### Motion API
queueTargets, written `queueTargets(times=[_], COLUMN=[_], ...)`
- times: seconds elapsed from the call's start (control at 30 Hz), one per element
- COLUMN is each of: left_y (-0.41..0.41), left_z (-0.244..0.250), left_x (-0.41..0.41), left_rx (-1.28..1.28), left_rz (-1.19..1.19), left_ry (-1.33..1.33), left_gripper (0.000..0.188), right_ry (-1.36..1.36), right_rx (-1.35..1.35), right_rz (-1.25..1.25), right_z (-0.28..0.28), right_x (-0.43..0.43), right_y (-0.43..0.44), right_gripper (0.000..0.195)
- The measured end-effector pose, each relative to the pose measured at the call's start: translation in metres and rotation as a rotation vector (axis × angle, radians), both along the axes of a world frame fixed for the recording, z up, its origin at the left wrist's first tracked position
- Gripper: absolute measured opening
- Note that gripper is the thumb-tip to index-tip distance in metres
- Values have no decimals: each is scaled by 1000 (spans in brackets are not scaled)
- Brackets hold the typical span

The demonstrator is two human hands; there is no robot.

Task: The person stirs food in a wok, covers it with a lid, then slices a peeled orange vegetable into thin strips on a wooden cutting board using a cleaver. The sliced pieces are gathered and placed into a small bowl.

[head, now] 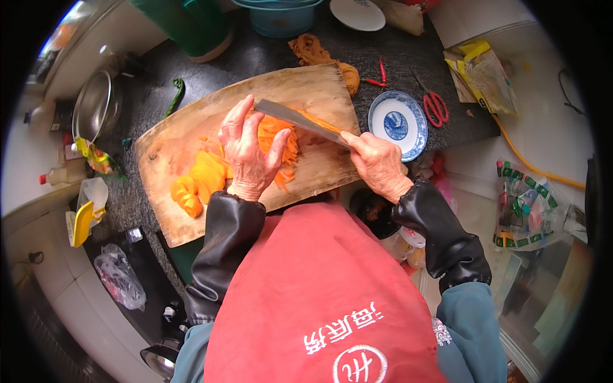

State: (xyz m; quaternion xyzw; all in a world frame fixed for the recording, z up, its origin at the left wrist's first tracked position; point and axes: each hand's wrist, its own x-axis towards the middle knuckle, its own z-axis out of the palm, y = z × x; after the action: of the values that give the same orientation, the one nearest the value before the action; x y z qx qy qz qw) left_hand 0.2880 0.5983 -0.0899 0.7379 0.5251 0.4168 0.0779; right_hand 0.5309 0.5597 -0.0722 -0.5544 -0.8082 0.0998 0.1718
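Note:
My right hand grips a kitchen knife, its broad blade slanting to the upper left over a wooden cutting board. Orange shreds cling along the blade's far edge. My left hand has its fingers spread and holds nothing; its fingertips are by the blade's far end, and whether they touch it I cannot tell. Between the hands lies a heap of shredded carrot, partly hidden by my left hand and the knife. Left of that hand, sliced carrot lies in overlapping rounds on the board.
A blue-and-white plate, red-handled scissors and red chilies lie right of the board. Behind it are a brown cloth, a green bucket and a blue basin. A green chili and metal bowl are leftward.

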Motion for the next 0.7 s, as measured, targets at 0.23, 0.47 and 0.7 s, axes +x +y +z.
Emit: queueTargets(times=[0.23,0.47,0.7], left_y=[23,43,51], left_z=[21,-26,-29], left_x=[61,157,215], left_rx=[-119,-379,-744], left_rz=[-299,-725,-896], left_ry=[14,282,281], left_gripper=[45,83,74], right_ry=[-80,-90,-116], right_rx=[176,173,238], right_rz=[-38,6,57], right_z=[5,1,5], right_x=[62,110,154], right_y=[-3,-16,-18], right_gripper=[36,26,22])
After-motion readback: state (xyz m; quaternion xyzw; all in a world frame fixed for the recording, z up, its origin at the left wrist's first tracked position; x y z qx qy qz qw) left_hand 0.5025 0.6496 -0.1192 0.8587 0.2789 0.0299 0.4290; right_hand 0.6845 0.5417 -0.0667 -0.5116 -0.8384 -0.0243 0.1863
